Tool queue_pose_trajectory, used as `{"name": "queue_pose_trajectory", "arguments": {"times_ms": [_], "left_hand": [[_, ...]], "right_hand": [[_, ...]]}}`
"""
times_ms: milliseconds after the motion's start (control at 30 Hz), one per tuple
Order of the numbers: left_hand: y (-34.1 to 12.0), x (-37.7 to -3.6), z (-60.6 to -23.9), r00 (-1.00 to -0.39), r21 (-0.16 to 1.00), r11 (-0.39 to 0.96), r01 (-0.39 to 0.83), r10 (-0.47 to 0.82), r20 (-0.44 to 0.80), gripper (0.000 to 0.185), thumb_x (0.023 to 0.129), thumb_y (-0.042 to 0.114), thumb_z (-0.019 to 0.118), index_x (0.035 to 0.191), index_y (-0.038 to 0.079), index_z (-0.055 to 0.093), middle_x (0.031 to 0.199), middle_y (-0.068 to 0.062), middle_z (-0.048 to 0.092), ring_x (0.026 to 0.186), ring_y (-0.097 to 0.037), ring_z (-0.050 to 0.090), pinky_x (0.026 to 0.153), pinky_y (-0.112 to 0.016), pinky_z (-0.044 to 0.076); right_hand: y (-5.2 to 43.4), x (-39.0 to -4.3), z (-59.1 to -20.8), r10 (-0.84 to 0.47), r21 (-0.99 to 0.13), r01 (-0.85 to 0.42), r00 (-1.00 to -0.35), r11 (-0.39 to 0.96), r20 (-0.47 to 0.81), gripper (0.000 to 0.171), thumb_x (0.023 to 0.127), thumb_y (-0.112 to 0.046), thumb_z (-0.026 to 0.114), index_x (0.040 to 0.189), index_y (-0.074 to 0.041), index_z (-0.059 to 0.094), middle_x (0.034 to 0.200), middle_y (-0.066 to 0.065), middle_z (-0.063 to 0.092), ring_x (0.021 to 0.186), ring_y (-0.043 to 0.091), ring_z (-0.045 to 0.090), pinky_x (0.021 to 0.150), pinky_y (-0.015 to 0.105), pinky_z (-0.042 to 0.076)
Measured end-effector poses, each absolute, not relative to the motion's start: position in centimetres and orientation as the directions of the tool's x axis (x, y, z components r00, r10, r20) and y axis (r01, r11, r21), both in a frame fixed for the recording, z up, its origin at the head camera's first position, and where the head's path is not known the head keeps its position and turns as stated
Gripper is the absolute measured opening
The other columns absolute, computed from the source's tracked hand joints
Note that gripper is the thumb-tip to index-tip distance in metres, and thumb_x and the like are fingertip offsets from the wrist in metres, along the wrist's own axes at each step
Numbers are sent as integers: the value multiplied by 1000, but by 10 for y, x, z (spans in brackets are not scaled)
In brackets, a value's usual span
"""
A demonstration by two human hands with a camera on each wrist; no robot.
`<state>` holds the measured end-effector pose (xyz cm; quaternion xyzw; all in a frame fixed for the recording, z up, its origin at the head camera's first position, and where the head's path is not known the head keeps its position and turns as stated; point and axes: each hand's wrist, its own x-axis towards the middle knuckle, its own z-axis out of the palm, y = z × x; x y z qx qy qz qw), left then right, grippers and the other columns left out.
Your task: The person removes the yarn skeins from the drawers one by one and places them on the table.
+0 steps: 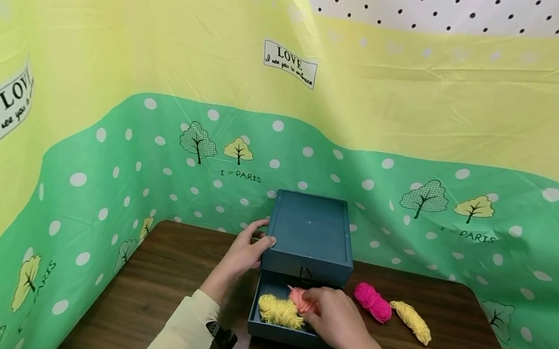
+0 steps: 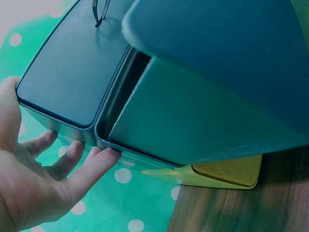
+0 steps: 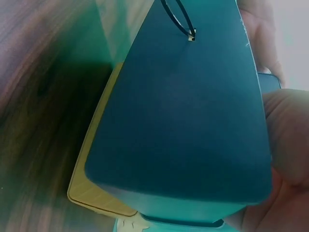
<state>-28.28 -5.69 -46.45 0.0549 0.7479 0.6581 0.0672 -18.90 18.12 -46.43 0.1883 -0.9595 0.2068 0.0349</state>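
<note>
A blue drawer box (image 1: 309, 230) stands on the table, its lower drawer (image 1: 265, 330) pulled out toward me. In the head view my left hand (image 1: 248, 246) rests against the box's left side, thumb at the top edge. The left wrist view shows its fingers (image 2: 91, 169) extended along the wall. Inside the drawer lie a yellow yarn bundle (image 1: 279, 311) and a coral yarn bundle (image 1: 299, 299). My right hand (image 1: 337, 318) reaches over the drawer's right rim, its curled fingers holding the coral bundle. In the right wrist view the drawer front (image 3: 183, 111) hides those fingertips.
On the wooden table (image 1: 162, 276), right of the box, lie a magenta yarn bundle (image 1: 372, 302) and a pale yellow one (image 1: 411, 322). Beneath the drawer shows a yellow base (image 3: 96, 193). A patterned curtain (image 1: 233, 209) hangs behind and at both sides. A black loop (image 1: 305, 274) hangs on the upper front.
</note>
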Motion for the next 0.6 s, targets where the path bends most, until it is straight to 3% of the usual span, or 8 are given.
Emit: {"name": "queue_pose_trajectory", "arguments": {"times_ms": [100,300,600], "left_hand": [[-57,-283,-465,-985,992,128,-2,172,-24,62,98,44,65,155,29,44,142,-17,44,116,-34,60,82,-49,57],[-57,-283,-465,-986,991,133,1,166,-21,62,98,44,65,154,30,44,141,-17,45,114,-33,60,82,-48,57],[-57,-282,-466,-986,991,133,4,166,-18,62,98,45,65,155,30,44,141,-16,46,114,-33,61,85,-52,57]], "right_hand": [[180,-190,-465,-353,-393,-375,-927,839,131,25,80,-13,85,104,-18,80,94,-5,73,66,4,54,56,27,41],[176,-193,-471,-348,-381,-382,-924,842,157,27,77,-10,85,102,-17,78,99,-4,71,77,10,59,61,29,45],[178,-193,-473,-322,-400,-379,-925,835,203,25,78,-6,82,99,-19,76,93,-8,66,67,5,50,57,25,41]]}}
